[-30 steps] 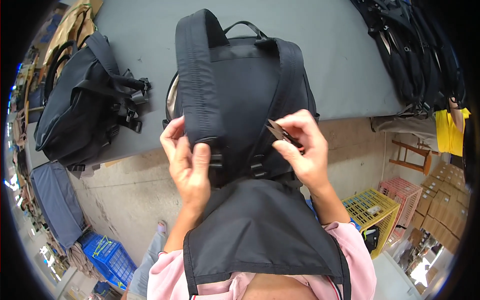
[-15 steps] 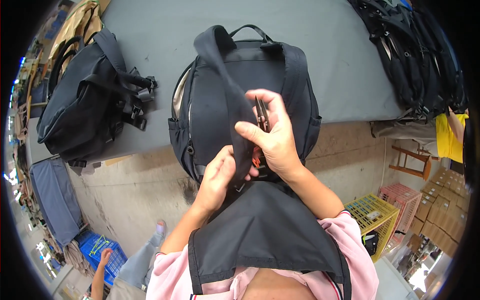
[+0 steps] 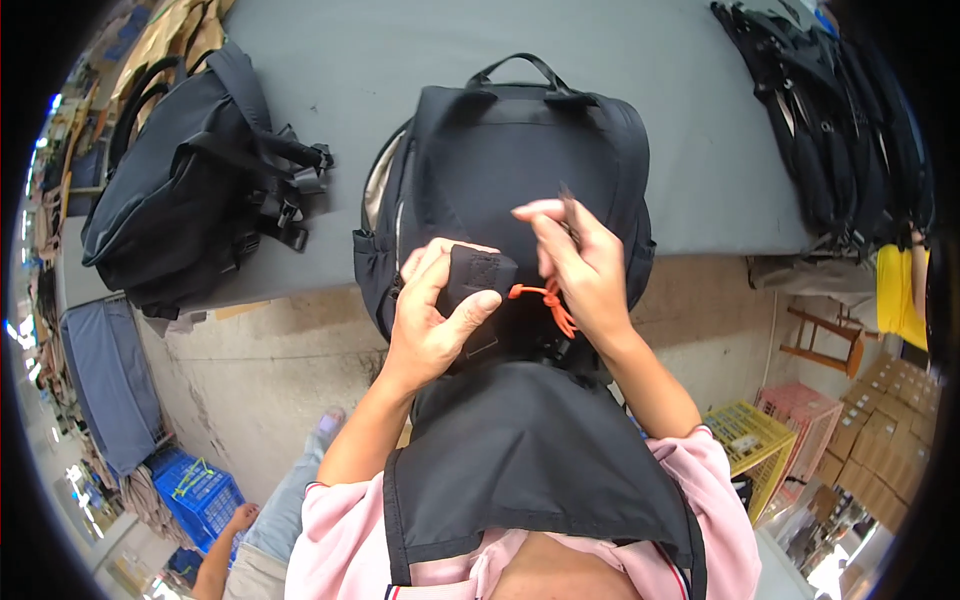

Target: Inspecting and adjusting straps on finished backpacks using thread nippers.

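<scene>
Black nylon backpack (image 3: 520,170) is lying at the grey table's (image 3: 320,60) near edge while the left hand (image 3: 435,315) is pinching its folded strap end (image 3: 478,275) and the right hand (image 3: 580,270) is gripping orange-looped snips (image 3: 545,295), trimming apparently unfinished.

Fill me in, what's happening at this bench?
A person in a pink top and dark apron works on a black backpack at the edge of a grey table. The left hand pinches a folded strap end; the right hand holds a small tool with an orange loop. More bags lie on either side.
</scene>
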`<state>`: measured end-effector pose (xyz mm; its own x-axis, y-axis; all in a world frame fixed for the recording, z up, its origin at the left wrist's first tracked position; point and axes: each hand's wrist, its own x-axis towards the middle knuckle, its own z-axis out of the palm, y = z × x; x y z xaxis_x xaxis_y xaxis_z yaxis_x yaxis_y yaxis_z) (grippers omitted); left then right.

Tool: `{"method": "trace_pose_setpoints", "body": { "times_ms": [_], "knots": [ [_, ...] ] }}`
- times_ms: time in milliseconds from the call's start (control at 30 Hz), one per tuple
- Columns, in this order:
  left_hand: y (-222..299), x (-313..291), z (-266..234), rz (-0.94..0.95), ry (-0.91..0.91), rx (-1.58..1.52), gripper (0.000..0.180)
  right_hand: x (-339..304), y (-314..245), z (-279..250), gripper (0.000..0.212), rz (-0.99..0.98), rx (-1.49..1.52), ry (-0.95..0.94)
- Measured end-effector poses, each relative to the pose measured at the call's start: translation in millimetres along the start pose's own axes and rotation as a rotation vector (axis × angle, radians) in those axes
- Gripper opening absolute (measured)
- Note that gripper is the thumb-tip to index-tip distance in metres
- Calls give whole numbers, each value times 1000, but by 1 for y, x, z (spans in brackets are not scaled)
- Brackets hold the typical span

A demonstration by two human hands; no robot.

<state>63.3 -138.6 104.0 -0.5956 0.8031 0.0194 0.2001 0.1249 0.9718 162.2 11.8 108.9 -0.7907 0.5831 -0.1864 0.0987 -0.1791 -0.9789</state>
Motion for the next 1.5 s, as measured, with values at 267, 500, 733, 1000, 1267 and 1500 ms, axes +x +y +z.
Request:
{"method": "trace_pose_setpoints", "body": {
  "times_ms": [267, 500, 733, 1000, 1267, 1500],
  "knots": [
    [-1, 3, 1, -35, -29, -121, 32, -13, -8, -17, 22, -388, -474, -47],
    [1, 6, 0, 11, -55, 21, 34, 0, -18, -21, 21, -559, -715, -151],
    [1, 7, 1, 23, -64, 10, 35, -6, -11, -19, 18, -564, -640, -22],
    [2, 5, 1, 28, -62, 71, 35, -9, -14, -19, 17, -558, -696, -69],
    [4, 4, 2, 51, -65, 92, 34, -7, -12, -17, 20, -611, -719, -101],
    [7, 35, -10, 383, 77, 700, 29, -26, 14, -24, 22, -296, -287, 27]
  ]
}}
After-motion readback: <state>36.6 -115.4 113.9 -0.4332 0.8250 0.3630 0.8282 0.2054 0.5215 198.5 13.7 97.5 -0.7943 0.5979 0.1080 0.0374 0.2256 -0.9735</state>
